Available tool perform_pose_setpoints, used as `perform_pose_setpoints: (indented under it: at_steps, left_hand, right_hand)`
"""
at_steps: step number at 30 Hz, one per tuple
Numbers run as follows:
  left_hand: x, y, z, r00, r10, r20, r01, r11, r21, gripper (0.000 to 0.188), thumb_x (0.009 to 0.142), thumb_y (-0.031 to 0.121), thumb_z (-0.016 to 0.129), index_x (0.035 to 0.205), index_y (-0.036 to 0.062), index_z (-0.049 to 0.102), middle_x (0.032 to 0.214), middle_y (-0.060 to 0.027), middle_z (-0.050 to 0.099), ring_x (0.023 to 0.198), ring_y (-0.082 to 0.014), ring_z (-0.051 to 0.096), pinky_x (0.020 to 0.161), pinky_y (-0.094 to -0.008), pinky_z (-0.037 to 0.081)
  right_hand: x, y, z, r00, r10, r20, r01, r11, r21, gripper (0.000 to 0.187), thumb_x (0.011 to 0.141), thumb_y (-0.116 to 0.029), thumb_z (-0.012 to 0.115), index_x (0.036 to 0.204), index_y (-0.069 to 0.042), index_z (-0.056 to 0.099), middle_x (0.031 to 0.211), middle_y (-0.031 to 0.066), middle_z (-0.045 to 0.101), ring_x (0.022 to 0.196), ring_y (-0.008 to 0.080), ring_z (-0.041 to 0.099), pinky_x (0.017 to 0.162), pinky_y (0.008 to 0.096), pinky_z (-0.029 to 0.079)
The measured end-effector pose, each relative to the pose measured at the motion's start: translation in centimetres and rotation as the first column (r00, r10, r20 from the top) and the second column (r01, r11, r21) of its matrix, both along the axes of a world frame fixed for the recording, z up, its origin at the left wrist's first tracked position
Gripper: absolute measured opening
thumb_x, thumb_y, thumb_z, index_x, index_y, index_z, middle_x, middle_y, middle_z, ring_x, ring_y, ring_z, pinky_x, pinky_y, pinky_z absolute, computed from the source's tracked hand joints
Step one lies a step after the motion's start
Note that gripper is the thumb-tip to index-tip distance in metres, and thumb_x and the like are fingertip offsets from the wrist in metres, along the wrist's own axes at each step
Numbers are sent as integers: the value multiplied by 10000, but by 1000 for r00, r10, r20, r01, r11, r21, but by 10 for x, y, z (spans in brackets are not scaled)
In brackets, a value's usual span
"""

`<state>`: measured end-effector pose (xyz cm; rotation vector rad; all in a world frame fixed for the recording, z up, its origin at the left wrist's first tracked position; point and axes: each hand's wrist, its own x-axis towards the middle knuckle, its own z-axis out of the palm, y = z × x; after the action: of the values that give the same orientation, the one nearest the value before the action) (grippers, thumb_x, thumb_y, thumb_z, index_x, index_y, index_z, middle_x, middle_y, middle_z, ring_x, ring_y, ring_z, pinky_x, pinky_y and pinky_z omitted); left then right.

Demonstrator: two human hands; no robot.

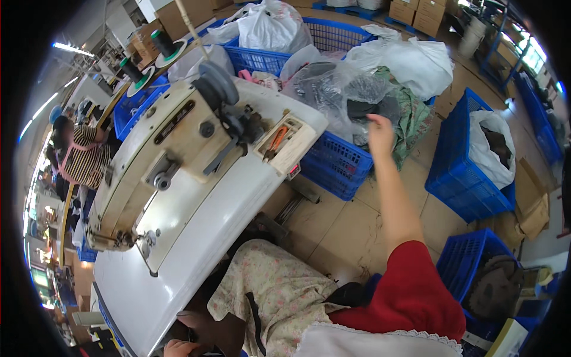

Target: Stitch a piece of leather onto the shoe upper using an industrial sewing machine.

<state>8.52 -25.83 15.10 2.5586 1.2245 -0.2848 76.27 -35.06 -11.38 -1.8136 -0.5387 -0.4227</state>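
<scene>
My right hand (381,138) reaches out over a clear plastic bag (324,89) of dark grey pieces in a blue crate. Its fingers are drawn together at the dark pieces (375,110) by the bag's mouth; whether anything is between them is hidden. Low in the view, my left hand (180,348) is partly cut off by the lower edge. Its fingers curl at a dark brown fabric piece (223,333) beside my lap. A cream industrial sewing machine (178,134) stands on a white table (196,262) to my left.
The blue crate (336,166) also holds green patterned cloth (413,113) and white bags (410,62). More blue crates (455,160) stand to the right, one with dark pieces (493,288). Thread cones (163,43) stand behind the machine. A person in stripes (86,154) is at far left.
</scene>
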Motion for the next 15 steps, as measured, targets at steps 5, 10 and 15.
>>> perform_pose_setpoints:
  at_steps: [5,10,15]
  left_hand:
    - [13,15,-13,987,122,-100,-125,992,-26,333,729,24,507,974,42,732,895,-225,682,894,-415,621,823,-456,484]
    - [19,-7,-1,934,266,-239,-262,964,47,345,764,58,492,1017,44,726,997,-229,679,971,-407,623,865,-447,484]
    - [38,-9,2,903,338,-265,-361,932,-41,379,759,53,487,1060,66,716,1017,-230,674,1004,-415,617,895,-451,479]
  right_hand:
    - [126,-37,-51,930,-145,-337,150,989,-11,365,802,-139,669,1125,32,668,977,161,689,786,243,672,742,361,535]
    - [123,37,-49,653,21,-757,56,996,76,560,834,-346,741,1184,65,593,1050,171,629,822,269,642,693,380,543]
    - [178,35,-68,549,-163,-820,365,929,60,639,724,-433,823,1141,12,632,1066,168,612,863,297,560,809,473,479]
